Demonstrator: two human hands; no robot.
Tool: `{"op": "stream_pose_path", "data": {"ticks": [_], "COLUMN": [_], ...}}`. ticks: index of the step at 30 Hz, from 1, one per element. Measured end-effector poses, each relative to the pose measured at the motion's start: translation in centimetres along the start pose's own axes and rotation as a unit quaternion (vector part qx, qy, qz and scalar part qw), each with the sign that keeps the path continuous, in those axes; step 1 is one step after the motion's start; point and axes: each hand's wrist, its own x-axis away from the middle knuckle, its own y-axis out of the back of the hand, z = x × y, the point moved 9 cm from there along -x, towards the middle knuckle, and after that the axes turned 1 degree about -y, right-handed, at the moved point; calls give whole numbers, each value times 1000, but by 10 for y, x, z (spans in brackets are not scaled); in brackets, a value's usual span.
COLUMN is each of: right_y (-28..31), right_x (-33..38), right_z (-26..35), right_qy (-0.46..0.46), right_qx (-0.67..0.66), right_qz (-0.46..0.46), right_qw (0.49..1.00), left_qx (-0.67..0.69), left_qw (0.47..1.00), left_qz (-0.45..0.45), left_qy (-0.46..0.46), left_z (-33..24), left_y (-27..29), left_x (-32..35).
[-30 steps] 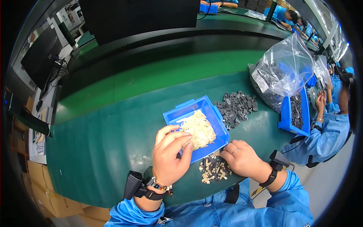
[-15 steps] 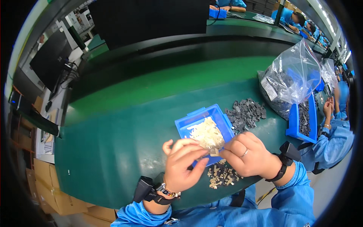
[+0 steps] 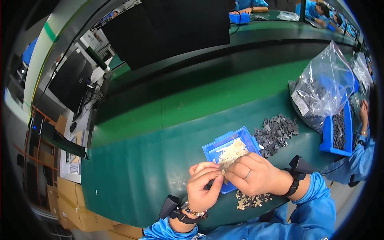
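Just over the near side of a blue bin point(image 3: 251, 141), my two hands meet fingertip to fingertip. My left hand point(image 3: 205, 187) pinches a small beige plastic piece point(image 3: 223, 172) between thumb and fingers. Closed in a pinch at the same spot, my right hand point(image 3: 258, 176) has its fingertips against the piece; they partly hide it, and whether a dark part is joined to it I cannot tell. Loose cream pieces point(image 3: 235, 150) fill the bin. Below my right hand lies a pile of small beige-and-dark assembled pieces point(image 3: 250, 201). Dark grey flat pieces point(image 3: 277, 134) are heaped right of the bin.
A clear plastic bag point(image 3: 320, 90) of dark parts stands at the right, beside another blue bin point(image 3: 328, 134) of dark pieces. A co-worker's hand point(image 3: 363, 115) is past it. A black panel point(image 3: 168, 32) rises behind the green table point(image 3: 132, 172). Cardboard boxes point(image 3: 82, 208) stand lower left.
The view has shifted, so the table and bins appear further right and lower. My left fingers have closed in around the small piece, and my hands have drawn nearer each other.
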Motion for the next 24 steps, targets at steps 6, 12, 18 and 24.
{"op": "stream_pose_path", "data": {"ticks": [6, 12, 18, 24], "right_y": [2, 2, -12, -11], "right_x": [5, 14, 17, 17], "right_z": [-9, -14, -21, -21], "right_qy": [-48, -92, -140, -144], "right_qx": [-62, -103, -192, -193], "right_qz": [-16, -47, -12, -2], "right_qw": [997, 989, 971, 971], "left_qx": [-31, -67, -72, -132], "left_qw": [1000, 998, 997, 990], "left_qz": [3, 13, 26, 41], "left_qy": [3, -4, 2, -13], "left_z": [-5, -5, -4, -11], "left_y": [1, -3, -5, -10], "left_x": [-2, -1, 0, -1]}}
